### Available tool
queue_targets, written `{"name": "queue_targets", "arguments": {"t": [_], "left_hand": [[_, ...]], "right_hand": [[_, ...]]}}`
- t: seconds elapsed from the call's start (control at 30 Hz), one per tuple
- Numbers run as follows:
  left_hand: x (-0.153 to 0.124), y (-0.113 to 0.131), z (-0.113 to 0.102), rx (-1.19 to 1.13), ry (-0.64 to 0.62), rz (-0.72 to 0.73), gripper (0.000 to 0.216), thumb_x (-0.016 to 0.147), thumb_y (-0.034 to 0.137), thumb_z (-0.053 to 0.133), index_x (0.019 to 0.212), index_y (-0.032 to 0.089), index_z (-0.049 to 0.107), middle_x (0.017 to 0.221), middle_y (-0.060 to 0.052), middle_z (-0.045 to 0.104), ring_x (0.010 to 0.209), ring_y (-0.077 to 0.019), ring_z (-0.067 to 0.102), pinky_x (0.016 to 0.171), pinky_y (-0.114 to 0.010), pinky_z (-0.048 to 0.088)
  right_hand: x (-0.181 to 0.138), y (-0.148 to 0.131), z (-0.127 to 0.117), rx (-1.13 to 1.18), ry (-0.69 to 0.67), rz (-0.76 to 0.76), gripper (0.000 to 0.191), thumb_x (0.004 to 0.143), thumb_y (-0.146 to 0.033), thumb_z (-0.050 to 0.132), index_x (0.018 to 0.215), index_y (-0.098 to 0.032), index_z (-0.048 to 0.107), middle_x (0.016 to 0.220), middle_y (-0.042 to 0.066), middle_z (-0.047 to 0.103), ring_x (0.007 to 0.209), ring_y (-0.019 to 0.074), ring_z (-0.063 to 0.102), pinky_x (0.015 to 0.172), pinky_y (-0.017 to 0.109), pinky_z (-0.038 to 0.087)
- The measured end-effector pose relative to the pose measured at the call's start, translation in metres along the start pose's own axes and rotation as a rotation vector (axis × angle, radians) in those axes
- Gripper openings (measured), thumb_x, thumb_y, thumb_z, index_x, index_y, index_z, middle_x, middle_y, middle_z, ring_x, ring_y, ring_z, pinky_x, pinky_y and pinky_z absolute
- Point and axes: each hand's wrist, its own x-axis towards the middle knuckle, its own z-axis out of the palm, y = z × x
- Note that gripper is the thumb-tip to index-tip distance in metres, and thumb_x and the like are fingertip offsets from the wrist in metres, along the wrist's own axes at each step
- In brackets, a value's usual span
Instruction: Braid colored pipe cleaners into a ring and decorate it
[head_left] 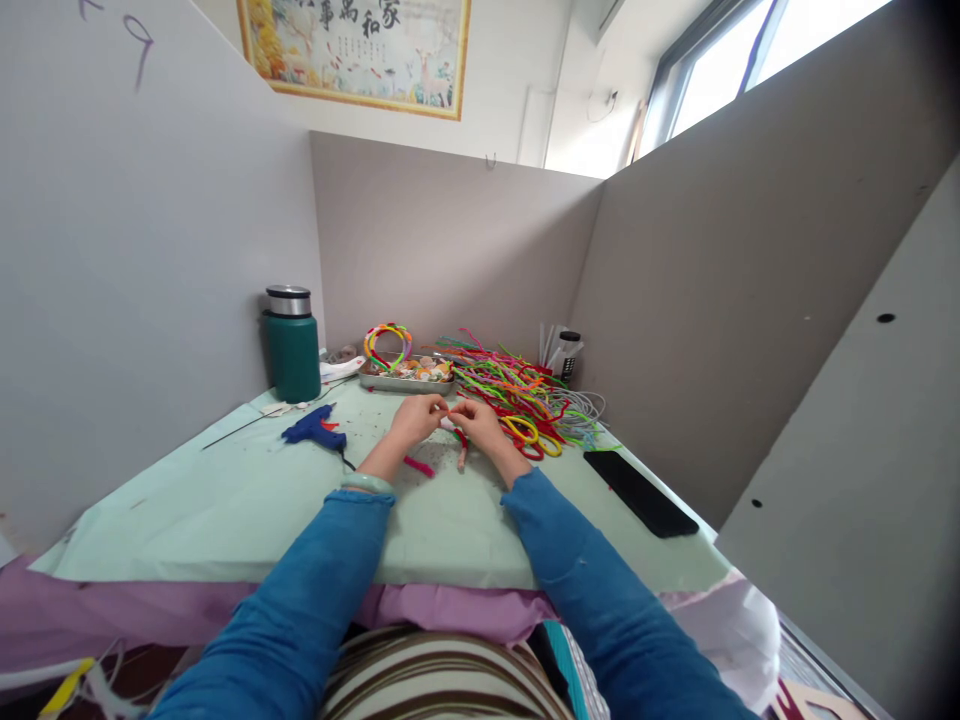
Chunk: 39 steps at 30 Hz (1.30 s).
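My left hand (416, 418) and my right hand (475, 422) meet over the pale green table cover (225, 500), fingers pinched together on a small pipe-cleaner piece (448, 421) held between them. A red strand with a pinkish end (462, 452) hangs from the piece down to the table. A short pink pipe-cleaner bit (419, 466) lies just below my left hand. Both arms wear blue sleeves, and a pale bangle (367, 483) sits on my left wrist.
A blue glue gun (313, 429) lies left of my hands. A green flask (292, 345) stands at the back left. A metal tray (405, 378) with a coloured hoop, a heap of pipe cleaners (517, 385), yellow-handled scissors (529, 432) and a black phone (640, 492) lie behind and to the right.
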Motion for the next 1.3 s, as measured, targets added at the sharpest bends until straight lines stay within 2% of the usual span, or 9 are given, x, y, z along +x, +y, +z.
{"name": "queue_targets", "arguments": {"t": [0.13, 0.27, 0.43, 0.57, 0.7, 0.8, 0.9, 1.3], "left_hand": [[0.001, -0.002, 0.001, 0.000, -0.006, 0.003, 0.021, 0.076, 0.028, 0.055, 0.086, 0.020, 0.072, 0.074, -0.003, 0.070, 0.066, -0.0148, 0.057, 0.059, -0.023, 0.036], [0.001, 0.000, 0.001, -0.044, -0.013, -0.001, 0.021, 0.077, 0.026, 0.053, 0.085, 0.018, 0.070, 0.072, -0.004, 0.070, 0.064, -0.0144, 0.058, 0.060, -0.023, 0.039], [-0.003, 0.007, 0.000, -0.335, -0.136, -0.101, 0.018, 0.078, 0.026, 0.051, 0.085, 0.014, 0.062, 0.069, -0.003, 0.068, 0.045, -0.0081, 0.049, 0.048, -0.021, 0.039], [-0.004, 0.010, 0.000, -0.535, -0.203, -0.196, 0.015, 0.080, 0.028, 0.052, 0.083, 0.014, 0.056, 0.069, -0.003, 0.067, 0.040, -0.0053, 0.045, 0.044, -0.019, 0.039], [-0.003, 0.007, 0.001, -0.399, -0.164, -0.198, 0.013, 0.078, 0.026, 0.054, 0.082, 0.015, 0.059, 0.067, -0.002, 0.067, 0.040, -0.0054, 0.045, 0.044, -0.018, 0.037], [-0.002, 0.004, 0.001, -0.239, -0.109, -0.159, 0.015, 0.077, 0.025, 0.054, 0.082, 0.016, 0.064, 0.066, -0.002, 0.068, 0.044, -0.0069, 0.048, 0.047, -0.018, 0.036], [-0.001, 0.002, 0.000, -0.164, -0.055, -0.126, 0.019, 0.078, 0.028, 0.054, 0.084, 0.017, 0.067, 0.069, -0.003, 0.069, 0.049, -0.0084, 0.051, 0.050, -0.019, 0.036], [0.001, -0.003, 0.003, -0.168, -0.089, -0.101, 0.020, 0.076, 0.029, 0.054, 0.083, 0.016, 0.068, 0.070, -0.001, 0.067, 0.049, -0.0075, 0.050, 0.049, -0.019, 0.035]], "right_hand": [[-0.001, -0.002, 0.000, 0.012, -0.024, 0.032, 0.016, 0.069, -0.033, 0.057, 0.070, -0.017, 0.059, 0.063, -0.002, 0.055, 0.058, 0.0117, 0.048, 0.055, 0.023, 0.036], [-0.001, -0.002, -0.001, 0.053, 0.020, 0.046, 0.018, 0.069, -0.035, 0.057, 0.068, -0.016, 0.057, 0.063, -0.002, 0.054, 0.058, 0.0115, 0.046, 0.056, 0.023, 0.037], [0.000, -0.003, 0.002, 0.196, 0.076, 0.077, 0.021, 0.067, -0.037, 0.061, 0.066, -0.017, 0.054, 0.059, -0.003, 0.049, 0.054, 0.0099, 0.041, 0.052, 0.022, 0.035], [-0.001, -0.003, 0.004, 0.327, 0.086, 0.104, 0.022, 0.067, -0.038, 0.061, 0.068, -0.017, 0.055, 0.056, -0.005, 0.047, 0.050, 0.0090, 0.038, 0.049, 0.022, 0.033], [-0.001, -0.002, 0.005, 0.227, 0.079, 0.102, 0.022, 0.067, -0.038, 0.062, 0.068, -0.017, 0.057, 0.059, -0.003, 0.051, 0.053, 0.0101, 0.042, 0.050, 0.023, 0.034], [0.000, -0.001, 0.004, 0.086, 0.075, 0.065, 0.021, 0.070, -0.038, 0.060, 0.068, -0.017, 0.059, 0.064, -0.001, 0.055, 0.058, 0.0119, 0.047, 0.052, 0.023, 0.036], [0.000, -0.001, 0.002, 0.048, 0.057, 0.017, 0.021, 0.073, -0.037, 0.056, 0.070, -0.017, 0.061, 0.064, -0.001, 0.055, 0.060, 0.0124, 0.048, 0.055, 0.023, 0.037], [0.000, -0.004, 0.000, 0.140, 0.035, -0.008, 0.022, 0.071, -0.038, 0.060, 0.072, -0.016, 0.060, 0.066, -0.001, 0.056, 0.060, 0.0119, 0.048, 0.058, 0.024, 0.038]]}}
